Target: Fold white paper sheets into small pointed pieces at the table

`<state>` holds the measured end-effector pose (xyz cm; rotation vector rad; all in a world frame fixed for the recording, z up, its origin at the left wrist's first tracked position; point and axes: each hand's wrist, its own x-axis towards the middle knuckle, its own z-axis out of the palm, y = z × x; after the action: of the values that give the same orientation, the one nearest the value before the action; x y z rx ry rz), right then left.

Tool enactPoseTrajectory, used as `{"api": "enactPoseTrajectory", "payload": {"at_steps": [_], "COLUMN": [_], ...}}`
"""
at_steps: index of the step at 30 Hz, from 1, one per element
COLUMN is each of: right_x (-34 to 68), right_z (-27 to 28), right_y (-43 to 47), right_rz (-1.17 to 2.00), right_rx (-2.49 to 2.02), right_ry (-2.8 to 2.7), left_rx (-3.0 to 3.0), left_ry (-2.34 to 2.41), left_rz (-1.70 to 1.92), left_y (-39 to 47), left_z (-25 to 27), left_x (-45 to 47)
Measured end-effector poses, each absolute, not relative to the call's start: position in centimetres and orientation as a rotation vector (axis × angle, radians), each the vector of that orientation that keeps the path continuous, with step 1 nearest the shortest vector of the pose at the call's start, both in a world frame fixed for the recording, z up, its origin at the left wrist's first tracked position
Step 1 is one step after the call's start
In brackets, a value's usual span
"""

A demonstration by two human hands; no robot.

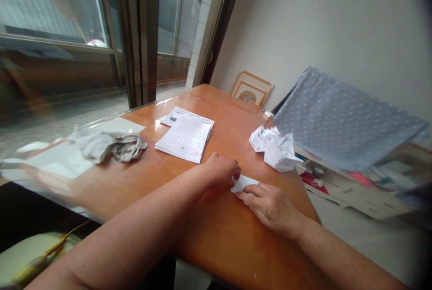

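Note:
A small piece of white folded paper (pixel 243 183) lies on the table between my hands. My left hand (pixel 221 171) is at its left end, fingers curled in and touching it; the fingertips are partly hidden. From the right, my right hand (pixel 268 202) grips the paper's near side, with its fingers over the top and the thumb along the lower edge. Beyond my left hand is a stack of written and printed sheets (pixel 185 139) with a dark clip-like thing (pixel 173 119) on it. To the right stands a cluster of folded white papers (pixel 275 146) with red marks.
A crumpled grey cloth (pixel 126 147) lies at the left on pale sheets. The wooden table (pixel 216 236) has its right edge near my right forearm. A framed picture (pixel 251 90) leans by the wall. A dotted blue-grey cloth (pixel 337 119) covers something beside a low white cabinet.

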<state>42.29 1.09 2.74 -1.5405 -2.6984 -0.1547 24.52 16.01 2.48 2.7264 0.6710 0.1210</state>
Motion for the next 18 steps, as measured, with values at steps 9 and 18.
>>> {"api": "enactPoseTrajectory", "payload": {"at_steps": [9,18], "right_x": [42.47,42.49], "right_z": [2.60,2.37], "right_y": [1.27,1.27], "right_rz": [-0.137,-0.109], "right_rx": [-1.517,-1.564], "right_ry": [-2.679,-2.672], "left_rx": [2.736,2.712], "left_ry": [0.668,0.663], "left_rz": [0.112,0.084], "left_y": [16.01,16.08], "left_z": [2.55,2.68], "left_x": [24.50,24.43]}}
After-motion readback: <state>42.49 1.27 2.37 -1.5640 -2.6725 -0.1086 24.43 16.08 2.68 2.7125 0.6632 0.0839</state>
